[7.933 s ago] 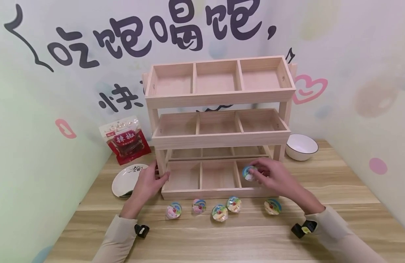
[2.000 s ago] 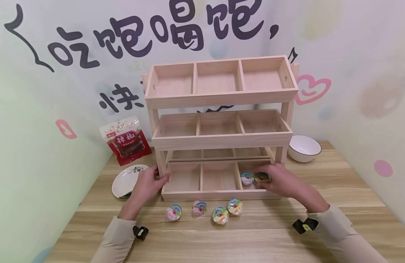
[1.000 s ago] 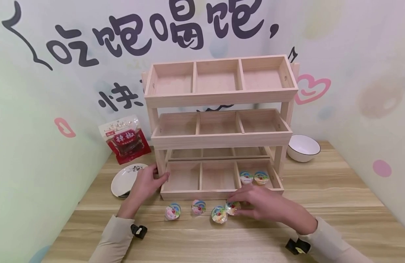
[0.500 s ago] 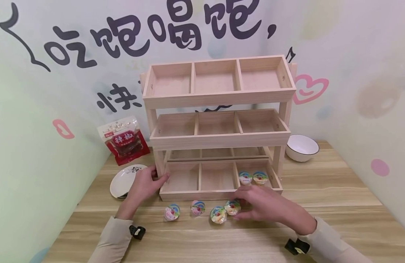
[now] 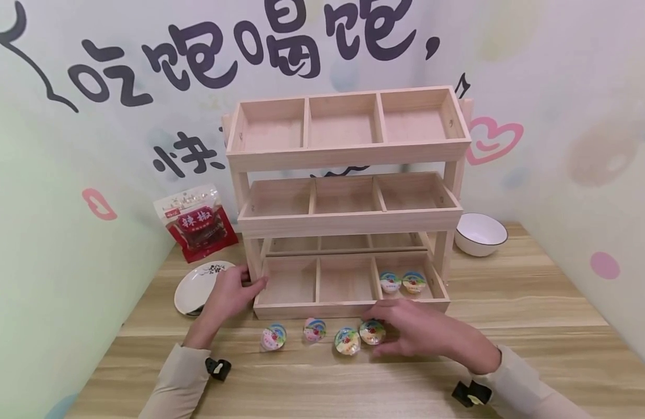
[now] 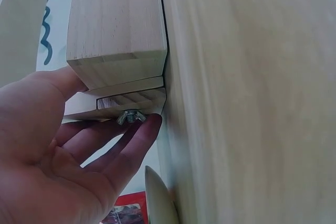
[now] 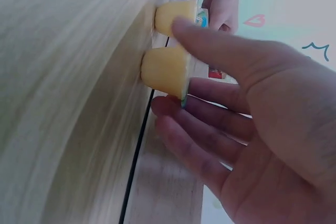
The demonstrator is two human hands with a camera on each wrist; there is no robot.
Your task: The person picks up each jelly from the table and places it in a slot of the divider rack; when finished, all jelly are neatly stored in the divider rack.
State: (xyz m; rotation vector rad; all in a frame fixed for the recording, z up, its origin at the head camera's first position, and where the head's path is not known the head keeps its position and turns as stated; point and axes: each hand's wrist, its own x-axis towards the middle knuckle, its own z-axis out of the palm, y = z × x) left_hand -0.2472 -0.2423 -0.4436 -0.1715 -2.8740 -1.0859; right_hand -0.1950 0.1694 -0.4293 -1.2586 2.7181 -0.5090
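A three-tier wooden rack (image 5: 348,157) with divided trays stands on the table. My left hand (image 5: 232,294) grips its lower left corner; in the left wrist view, fingers (image 6: 131,153) curl beside a wing nut (image 6: 131,116) and the thumb goes behind the wood. My right hand (image 5: 413,327) is around a yellow jelly cup (image 7: 165,72) on the table before the rack. Its fingertips are at the cup's side and lid, while the thumb stands apart from it. Two jelly cups (image 5: 389,282) sit in the bottom right compartment.
Left of that cup lie another yellow jelly cup (image 5: 347,341) and two pink jelly cups (image 5: 314,330). A plate (image 5: 188,291) and a red chili bag (image 5: 198,224) are at the left, a white bowl (image 5: 481,234) at the back right.
A second jelly cup has come to rest in the bottom right compartment. My right hand has left it and moved forward-left to a yellow cup on the table. The left hand keeps its hold.
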